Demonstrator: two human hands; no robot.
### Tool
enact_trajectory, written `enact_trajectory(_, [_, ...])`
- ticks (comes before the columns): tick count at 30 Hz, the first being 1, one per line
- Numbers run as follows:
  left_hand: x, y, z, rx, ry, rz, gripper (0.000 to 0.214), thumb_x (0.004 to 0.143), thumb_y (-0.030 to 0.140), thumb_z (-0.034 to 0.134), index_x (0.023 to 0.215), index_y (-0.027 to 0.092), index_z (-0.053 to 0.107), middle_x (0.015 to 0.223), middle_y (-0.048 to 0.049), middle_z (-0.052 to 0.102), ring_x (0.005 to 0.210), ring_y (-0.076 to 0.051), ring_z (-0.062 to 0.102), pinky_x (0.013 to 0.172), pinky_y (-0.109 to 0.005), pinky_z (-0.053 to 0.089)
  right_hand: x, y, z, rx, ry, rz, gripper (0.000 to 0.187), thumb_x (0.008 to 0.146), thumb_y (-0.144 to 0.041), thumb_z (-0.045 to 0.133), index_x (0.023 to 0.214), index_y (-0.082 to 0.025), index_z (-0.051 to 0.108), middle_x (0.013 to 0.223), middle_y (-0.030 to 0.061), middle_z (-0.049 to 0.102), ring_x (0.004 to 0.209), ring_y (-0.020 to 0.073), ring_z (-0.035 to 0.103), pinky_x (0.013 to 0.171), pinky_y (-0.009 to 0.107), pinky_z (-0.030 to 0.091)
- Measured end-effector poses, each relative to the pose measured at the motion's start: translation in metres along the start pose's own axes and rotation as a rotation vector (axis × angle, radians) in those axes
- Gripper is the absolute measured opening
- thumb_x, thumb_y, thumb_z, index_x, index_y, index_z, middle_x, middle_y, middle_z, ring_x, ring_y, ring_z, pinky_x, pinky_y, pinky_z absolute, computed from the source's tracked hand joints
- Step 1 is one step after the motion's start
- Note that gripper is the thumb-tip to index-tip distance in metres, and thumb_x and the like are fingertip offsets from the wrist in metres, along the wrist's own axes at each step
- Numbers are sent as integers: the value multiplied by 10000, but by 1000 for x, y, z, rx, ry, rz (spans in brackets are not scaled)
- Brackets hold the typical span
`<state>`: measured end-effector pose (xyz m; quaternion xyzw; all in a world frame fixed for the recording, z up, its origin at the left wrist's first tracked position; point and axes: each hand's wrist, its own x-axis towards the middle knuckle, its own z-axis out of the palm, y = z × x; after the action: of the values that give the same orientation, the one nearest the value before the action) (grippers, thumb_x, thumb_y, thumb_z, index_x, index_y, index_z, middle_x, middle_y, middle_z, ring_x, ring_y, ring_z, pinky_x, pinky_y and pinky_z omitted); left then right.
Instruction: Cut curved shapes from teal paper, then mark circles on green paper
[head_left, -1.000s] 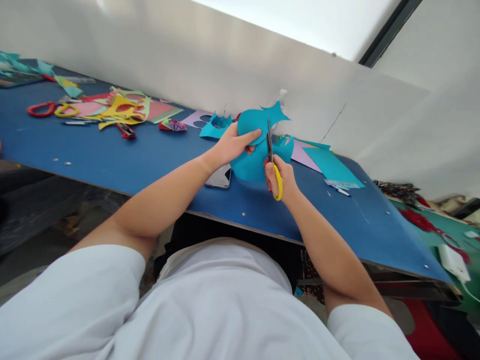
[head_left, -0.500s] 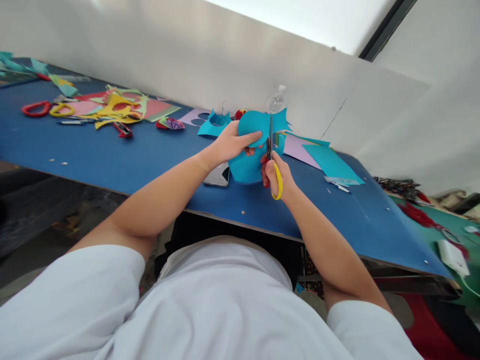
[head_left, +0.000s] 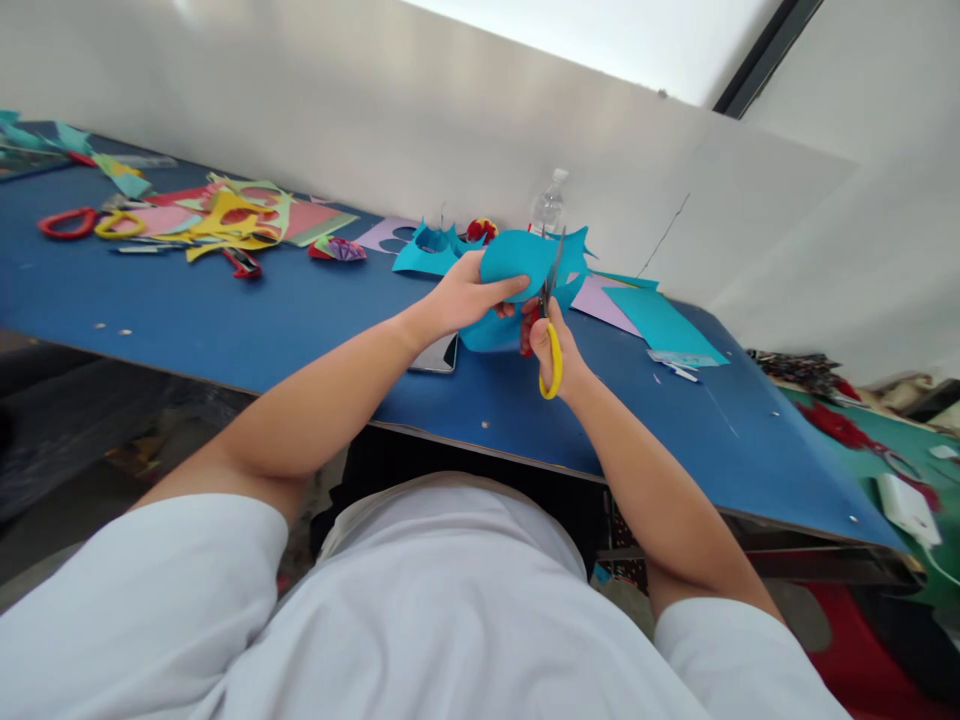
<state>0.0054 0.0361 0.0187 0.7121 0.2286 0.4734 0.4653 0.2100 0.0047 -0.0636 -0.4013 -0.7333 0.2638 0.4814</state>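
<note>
Over the blue table (head_left: 187,320) the teal paper (head_left: 514,255) is held up in front of the person — raised, it seems, to leave room for cutting underneath. The left hand (head_left: 469,295) clamps it, thumb above and fingers below, probably to steady the edge; the right hand (head_left: 562,350) has its fingers wrapped round the scissors (head_left: 553,275) — tips pointing safely away from the body.

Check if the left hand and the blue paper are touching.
Touching. The head view shows it: the left hand pinches the blue paper, thumb laid over its upper face, other fingers curled underneath.
</note>
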Motion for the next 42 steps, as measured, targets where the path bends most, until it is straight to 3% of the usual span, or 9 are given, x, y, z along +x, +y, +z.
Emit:
enact_trajectory(4, [0,-1,-1,62,-16,31,350,973,350,939,742,183,736,667,-24,691,625,-154,681,672,-266,613,1,-3,2,72,85,-6,911,879,-1159,527,1168,-297,587,880,0,569,673,193,518,647,403,530])
enact_trajectory(9, [1,-10,-4,110,-59,128,345,975,414,906,769,186,751,642,-15,678,615,-158,669,648,-275,589,1,-7,4,150,86,15,908,843,-1142,631,1153,-290,607,838,-5,590,672,198,573,640,401,577])
enact_trajectory(15, [4,-15,-5,145,-89,212,389,964,463,874,732,202,702,622,-10,664,593,-155,645,620,-285,570,0,-6,3,119,81,-13,903,870,-1156,565,1150,-297,592,753,-21,547,611,210,566,588,416,529])
enact_trajectory(31, [1,-10,-4,154,-74,171,354,984,380,851,717,208,696,614,-11,665,588,-155,654,621,-276,578,-2,-1,4,130,74,-54,901,893,-1153,526,1146,-290,589,724,-43,530,541,184,542,536,382,460])
enact_trajectory(42, [1,-9,-4,153,-72,176,351,966,415,857,730,199,714,615,-15,673,600,-153,664,622,-266,591,-4,-3,4,155,94,-1,865,910,-1123,572,1115,-284,624,704,-46,533,528,194,527,517,390,445])
